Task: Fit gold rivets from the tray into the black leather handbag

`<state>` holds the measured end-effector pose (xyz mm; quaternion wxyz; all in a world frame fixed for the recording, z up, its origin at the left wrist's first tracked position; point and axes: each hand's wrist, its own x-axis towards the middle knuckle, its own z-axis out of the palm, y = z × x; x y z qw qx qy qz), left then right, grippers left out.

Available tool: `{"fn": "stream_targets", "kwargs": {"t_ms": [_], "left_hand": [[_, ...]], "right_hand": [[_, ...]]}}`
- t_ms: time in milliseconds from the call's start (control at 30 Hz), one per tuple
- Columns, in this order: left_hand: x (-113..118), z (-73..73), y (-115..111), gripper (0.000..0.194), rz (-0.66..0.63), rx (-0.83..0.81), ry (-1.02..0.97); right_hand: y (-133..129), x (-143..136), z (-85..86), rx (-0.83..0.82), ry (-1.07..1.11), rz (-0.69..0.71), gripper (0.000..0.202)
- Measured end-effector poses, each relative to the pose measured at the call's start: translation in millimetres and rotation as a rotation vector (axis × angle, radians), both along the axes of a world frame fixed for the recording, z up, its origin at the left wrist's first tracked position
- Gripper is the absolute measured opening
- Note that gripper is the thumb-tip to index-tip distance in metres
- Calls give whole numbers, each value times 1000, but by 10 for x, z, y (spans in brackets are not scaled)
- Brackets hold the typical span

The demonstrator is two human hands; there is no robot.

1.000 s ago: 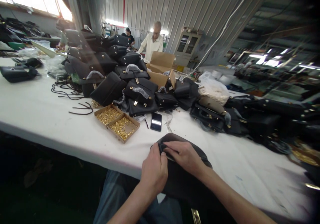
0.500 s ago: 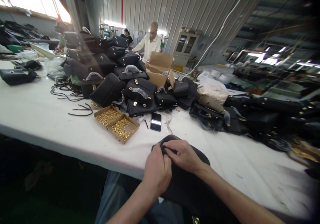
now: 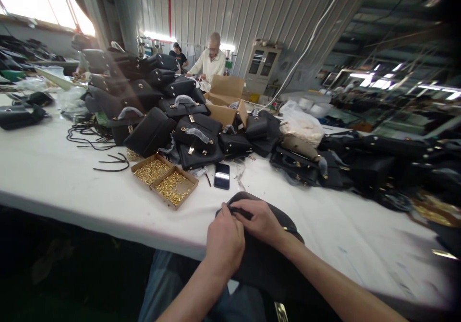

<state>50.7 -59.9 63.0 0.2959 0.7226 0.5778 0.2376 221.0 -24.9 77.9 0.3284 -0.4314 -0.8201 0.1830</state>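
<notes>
A black handbag [image 3: 259,259] rests partly on my lap and against the table's near edge, with a gold metal fitting [image 3: 281,311] at its lower end. My left hand [image 3: 226,238] is closed on the bag's upper left corner, fingers curled round the edge. Right beside it, my right hand [image 3: 257,219] pinches a dark strip or edge at the same corner. What exactly lies between the fingertips is too small and dark to make out. A strip of gold metal shows on the bag behind my right wrist.
A cardboard tray [image 3: 175,206] of small gold fittings and a phone [image 3: 221,176] lie ahead on the white table [image 3: 90,192]. Black handbags [image 3: 200,137] are heaped behind them, around an open carton [image 3: 225,88]. Dark cords [image 3: 113,162] lie left. A co-worker [image 3: 212,60] stands across the table.
The view has shifted slightly. Both hands remain at the bag's corner, and the fingers of my right hand have moved a little. More of the gold fitting at the bottom now shows.
</notes>
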Motion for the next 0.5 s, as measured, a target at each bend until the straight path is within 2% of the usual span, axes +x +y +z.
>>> {"fn": "stream_targets", "kwargs": {"t_ms": [233,400,500], "left_hand": [[-41,99,11,50,2,-26,-6],[-79,42,-37,55,28,-40,-99],[-133,39,-57,55,37,15,-76]], "right_hand": [[35,-35,59,-42,6,29,23],[34,-41,105,-48,-13,23,26],[46,-22,107,-62,-24,7,25]]}}
